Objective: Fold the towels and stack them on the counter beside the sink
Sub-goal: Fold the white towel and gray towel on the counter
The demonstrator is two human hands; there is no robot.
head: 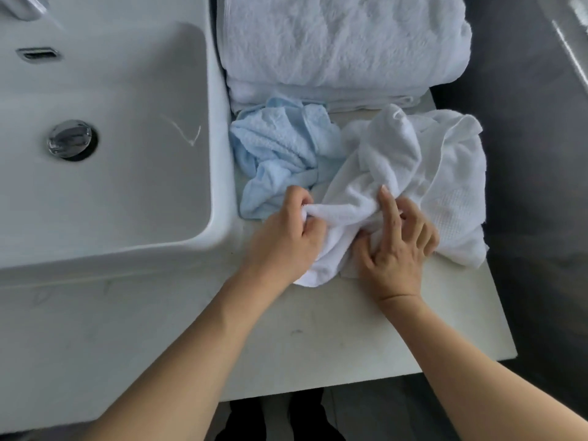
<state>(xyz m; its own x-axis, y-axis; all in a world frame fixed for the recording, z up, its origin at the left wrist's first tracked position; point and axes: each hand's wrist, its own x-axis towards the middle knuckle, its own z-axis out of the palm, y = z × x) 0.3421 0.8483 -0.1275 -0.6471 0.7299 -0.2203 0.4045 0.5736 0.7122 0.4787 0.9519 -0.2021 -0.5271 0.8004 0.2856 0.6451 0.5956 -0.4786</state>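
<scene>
A crumpled white towel (423, 173) lies on the counter (334, 338) to the right of the sink (105, 148). My left hand (283, 237) pinches a bunched edge of it at the near left. My right hand (397, 246) grips the same towel a little to the right, index finger raised, the other fingers curled into the cloth. A crumpled light blue towel (280, 154) lies just left of the white one, against the sink's rim. Behind both sits a stack of folded white towels (343, 46).
The white sink has a chrome drain plug (70, 140) and an overflow slot (38, 54). The counter ends at a right edge with dark floor (534, 186) beyond. Bare counter lies in front of the towels, near me.
</scene>
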